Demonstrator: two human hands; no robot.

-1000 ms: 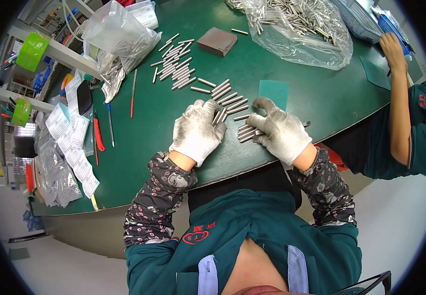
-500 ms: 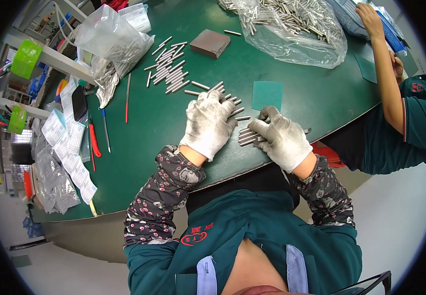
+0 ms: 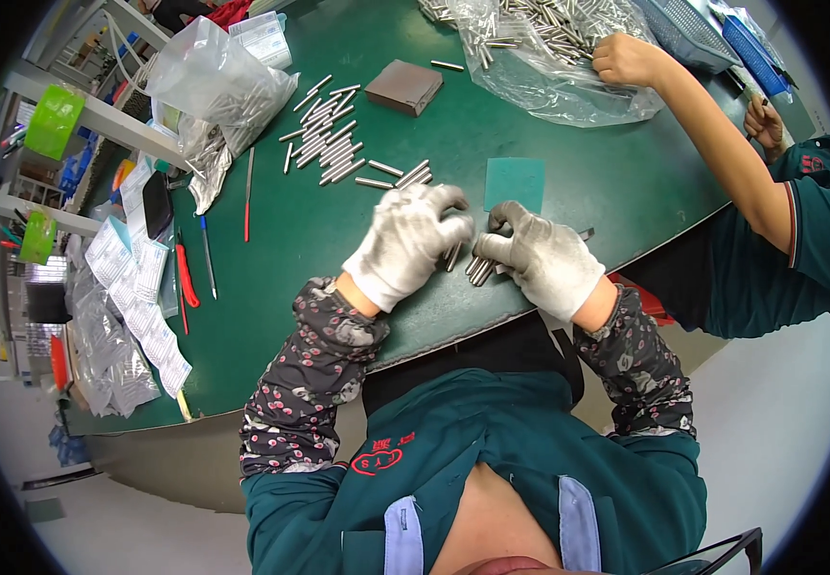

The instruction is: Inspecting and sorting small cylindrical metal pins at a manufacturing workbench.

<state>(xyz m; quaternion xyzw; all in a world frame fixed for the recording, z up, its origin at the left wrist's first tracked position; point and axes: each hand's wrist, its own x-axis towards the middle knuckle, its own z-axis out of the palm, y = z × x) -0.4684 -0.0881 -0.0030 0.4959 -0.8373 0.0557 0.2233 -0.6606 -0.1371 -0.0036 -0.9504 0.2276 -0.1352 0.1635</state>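
Observation:
Both my hands wear whitish, soiled gloves and sit close together over the green table. My left hand (image 3: 410, 241) has its fingers curled, with the ends of a few metal pins (image 3: 452, 257) showing beneath its fingertips. My right hand (image 3: 547, 261) is closed around a small bundle of metal pins (image 3: 479, 271), whose ends point toward my left hand. A narrow dark metal piece (image 3: 586, 233) sticks out behind the right hand's knuckles; its other end is hidden. Just beyond my left hand lie several loose pins (image 3: 415, 174), and a larger scattered group (image 3: 324, 144) is farther off.
A brown block (image 3: 403, 88) and a green square sheet (image 3: 515, 185) rest on the table (image 3: 338, 259). A plastic bag of pins (image 3: 568, 91) lies far right, a co-worker's hand (image 3: 626, 59) at it. Pliers (image 3: 185, 275), a pen (image 3: 207, 257) and papers (image 3: 127, 259) are left.
My left hand has drawn pins from the loose group toward my right hand, and the bundle has tilted. The co-worker's hand has moved from the basket to the bag of pins.

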